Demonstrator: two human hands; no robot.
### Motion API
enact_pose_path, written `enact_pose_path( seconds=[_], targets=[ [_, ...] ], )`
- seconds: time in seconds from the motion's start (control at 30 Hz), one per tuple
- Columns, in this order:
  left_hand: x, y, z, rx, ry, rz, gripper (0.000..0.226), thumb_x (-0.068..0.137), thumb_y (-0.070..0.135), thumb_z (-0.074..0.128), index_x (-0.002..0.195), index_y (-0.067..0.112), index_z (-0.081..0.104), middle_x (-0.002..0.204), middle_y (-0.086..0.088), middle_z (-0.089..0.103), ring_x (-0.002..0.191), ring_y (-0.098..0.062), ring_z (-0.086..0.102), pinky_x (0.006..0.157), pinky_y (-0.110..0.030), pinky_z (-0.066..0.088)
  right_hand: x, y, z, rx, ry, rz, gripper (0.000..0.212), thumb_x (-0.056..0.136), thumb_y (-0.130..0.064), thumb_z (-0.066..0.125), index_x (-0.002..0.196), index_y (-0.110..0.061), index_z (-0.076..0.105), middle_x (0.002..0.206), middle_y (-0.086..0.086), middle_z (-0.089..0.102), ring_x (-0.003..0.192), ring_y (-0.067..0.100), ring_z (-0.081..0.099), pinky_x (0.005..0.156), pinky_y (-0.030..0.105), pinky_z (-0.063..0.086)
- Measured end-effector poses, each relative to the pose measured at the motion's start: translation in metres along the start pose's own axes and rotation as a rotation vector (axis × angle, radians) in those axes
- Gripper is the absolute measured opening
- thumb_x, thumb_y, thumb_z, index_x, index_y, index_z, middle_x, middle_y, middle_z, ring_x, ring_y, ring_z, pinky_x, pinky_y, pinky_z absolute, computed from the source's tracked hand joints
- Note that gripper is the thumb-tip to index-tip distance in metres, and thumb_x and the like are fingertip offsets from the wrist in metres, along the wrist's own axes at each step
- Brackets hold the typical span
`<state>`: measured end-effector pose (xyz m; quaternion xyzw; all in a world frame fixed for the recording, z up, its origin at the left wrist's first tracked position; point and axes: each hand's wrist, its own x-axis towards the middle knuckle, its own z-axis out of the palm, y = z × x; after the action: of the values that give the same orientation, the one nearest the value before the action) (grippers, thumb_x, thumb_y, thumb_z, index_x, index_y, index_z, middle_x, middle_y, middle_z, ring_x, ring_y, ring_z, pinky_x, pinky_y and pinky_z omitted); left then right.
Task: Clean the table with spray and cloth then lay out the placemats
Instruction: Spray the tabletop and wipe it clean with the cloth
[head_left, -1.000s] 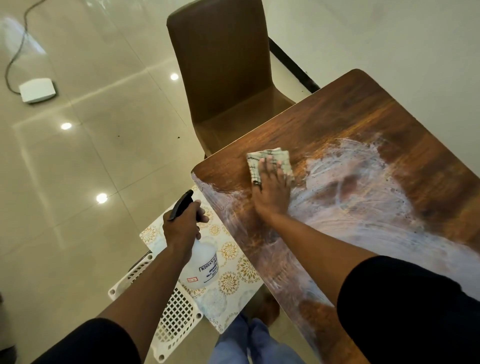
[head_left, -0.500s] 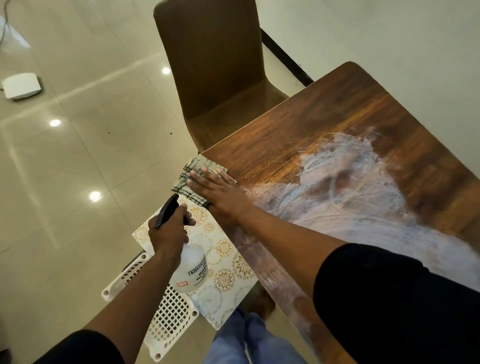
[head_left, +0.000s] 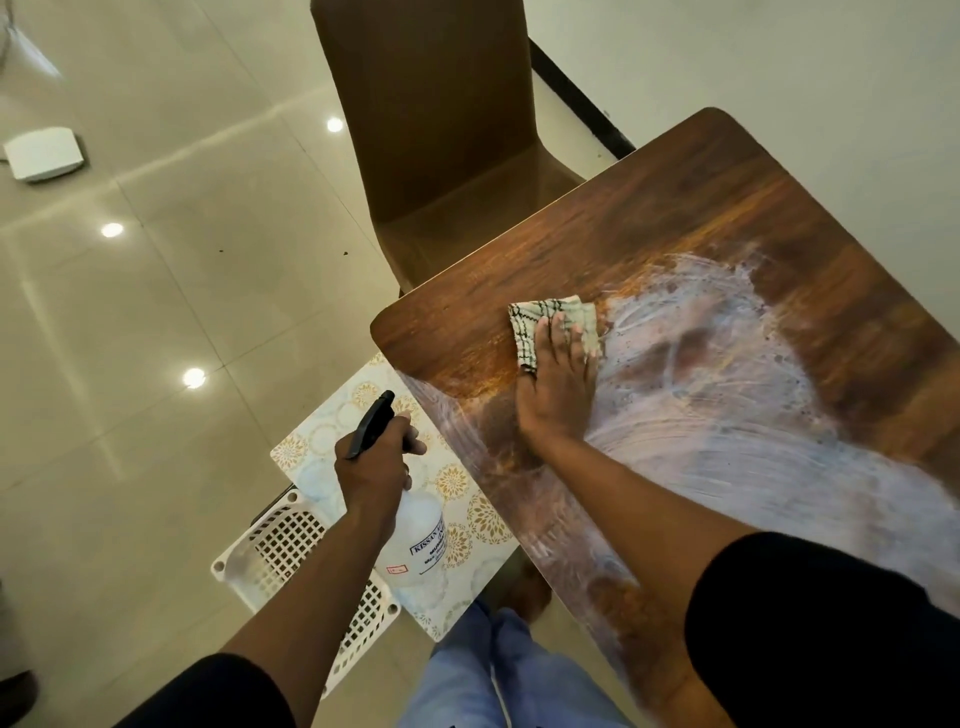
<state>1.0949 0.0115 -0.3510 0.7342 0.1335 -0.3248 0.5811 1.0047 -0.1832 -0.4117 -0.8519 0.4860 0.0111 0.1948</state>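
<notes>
The dark wooden table (head_left: 675, 223) fills the right side, smeared with white foamy streaks across its middle and near part. My right hand (head_left: 558, 395) presses flat, fingers straight, on a checked folded cloth (head_left: 540, 322) near the table's left corner. My left hand (head_left: 376, 467) grips a clear spray bottle (head_left: 418, 540) with a black trigger head, held beside the table's left edge, above the floor. Placemats (head_left: 467, 525) with gold floral circles lie below the bottle on a white lattice basket (head_left: 280, 545).
A brown chair (head_left: 431, 119) stands at the table's far left side. A white box (head_left: 41, 153) lies on the glossy tiled floor at far left. My legs in light blue trousers (head_left: 498, 675) show at the bottom. A pale wall runs behind the table.
My right hand slid the cloth from the table's left corner edge back onto the tabletop, toward the foamy area. The left hand still holds the bottle in the same place.
</notes>
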Motion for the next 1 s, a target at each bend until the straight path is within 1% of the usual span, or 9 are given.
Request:
enact_pose_path(
  seconds=[0.07, 0.13, 0.23, 0.33, 0.43, 0.57, 0.7, 0.9, 1.0],
  targets=[
    [-0.002, -0.001, -0.005, -0.033, 0.011, -0.015, 0.06, 0.102, 0.012, 0.069, 0.053, 0.047, 0.076, 0.058, -0.002, 0.07, 0.061, -0.028, 0.051, 0.053, -0.032, 0.038, -0.021, -0.022, 0.01, 0.004, -0.006, -0.013, 0.077, 0.099, -0.039, 0.042, 0.166, -0.028, 0.006, 0.174, -0.002, 0.004, 0.16, 0.025, 0.0, 0.129, 0.048, -0.002],
    [-0.004, -0.002, -0.01, -0.061, 0.024, -0.023, 0.065, 0.103, 0.011, 0.068, 0.053, 0.053, 0.075, 0.057, 0.0, 0.069, 0.064, -0.029, 0.053, 0.052, -0.031, 0.037, -0.044, -0.04, 0.02, -0.003, -0.048, -0.182, 0.073, 0.1, -0.048, 0.027, 0.166, -0.027, 0.004, 0.173, -0.003, 0.0, 0.16, 0.024, -0.004, 0.129, 0.05, -0.003],
    [-0.003, -0.004, -0.017, -0.066, 0.056, -0.03, 0.058, 0.102, 0.011, 0.068, 0.058, 0.047, 0.078, 0.058, 0.001, 0.069, 0.07, -0.031, 0.06, 0.05, -0.03, 0.038, -0.056, -0.06, 0.031, -0.05, -0.099, -0.458, 0.073, 0.1, -0.036, 0.037, 0.166, -0.025, 0.01, 0.174, -0.004, 0.002, 0.161, 0.022, -0.004, 0.129, 0.051, 0.004],
    [0.001, -0.009, -0.024, -0.06, 0.079, -0.032, 0.041, 0.101, 0.012, 0.07, 0.07, 0.038, 0.078, 0.061, -0.001, 0.071, 0.075, -0.033, 0.059, 0.051, -0.03, 0.038, -0.036, -0.086, 0.032, -0.098, -0.154, -0.621, 0.075, 0.098, -0.032, 0.041, 0.166, -0.026, 0.011, 0.174, -0.005, 0.003, 0.161, 0.019, -0.002, 0.129, 0.048, 0.003],
    [0.004, -0.01, -0.029, -0.046, 0.098, -0.023, 0.055, 0.101, 0.014, 0.069, 0.059, 0.049, 0.078, 0.059, 0.001, 0.07, 0.076, -0.034, 0.058, 0.053, -0.032, 0.037, -0.015, -0.105, 0.033, -0.161, -0.228, -0.746, 0.071, 0.102, -0.033, 0.04, 0.166, -0.027, 0.011, 0.174, -0.005, 0.001, 0.161, 0.019, -0.005, 0.129, 0.046, 0.0],
    [0.007, -0.008, -0.024, -0.04, 0.083, -0.002, 0.06, 0.101, 0.014, 0.068, 0.057, 0.054, 0.076, 0.058, 0.001, 0.07, 0.075, -0.034, 0.056, 0.053, -0.032, 0.038, -0.01, -0.092, 0.034, -0.182, -0.224, -0.794, 0.07, 0.102, -0.034, 0.041, 0.166, -0.027, 0.013, 0.174, -0.006, 0.003, 0.161, 0.018, -0.004, 0.129, 0.045, 0.002],
    [0.006, -0.007, -0.018, -0.012, 0.041, 0.024, 0.057, 0.1, 0.014, 0.068, 0.054, 0.047, 0.076, 0.061, -0.003, 0.071, 0.07, -0.033, 0.055, 0.053, -0.032, 0.038, -0.038, -0.044, 0.031, -0.192, -0.214, -0.88, 0.068, 0.1, -0.038, 0.035, 0.165, -0.026, 0.02, 0.173, -0.003, 0.012, 0.161, 0.02, 0.007, 0.128, 0.048, 0.012],
    [-0.012, -0.01, -0.011, -0.017, -0.043, 0.001, 0.066, 0.103, 0.014, 0.067, 0.052, 0.055, 0.073, 0.055, 0.002, 0.069, 0.072, -0.033, 0.054, 0.054, -0.032, 0.038, -0.094, 0.057, 0.001, -0.286, -0.223, -0.87, 0.083, 0.099, -0.038, 0.056, 0.167, -0.026, 0.01, 0.174, -0.003, 0.003, 0.161, 0.021, -0.002, 0.128, 0.05, 0.015],
    [-0.017, -0.012, -0.011, -0.025, -0.036, -0.01, 0.065, 0.102, 0.014, 0.068, 0.053, 0.057, 0.073, 0.057, 0.001, 0.069, 0.072, -0.032, 0.057, 0.053, -0.032, 0.039, -0.111, 0.07, -0.002, -0.296, -0.215, -0.827, 0.083, 0.098, -0.039, 0.057, 0.166, -0.024, 0.013, 0.174, -0.002, 0.005, 0.161, 0.022, 0.0, 0.127, 0.05, 0.018]
  ],
)
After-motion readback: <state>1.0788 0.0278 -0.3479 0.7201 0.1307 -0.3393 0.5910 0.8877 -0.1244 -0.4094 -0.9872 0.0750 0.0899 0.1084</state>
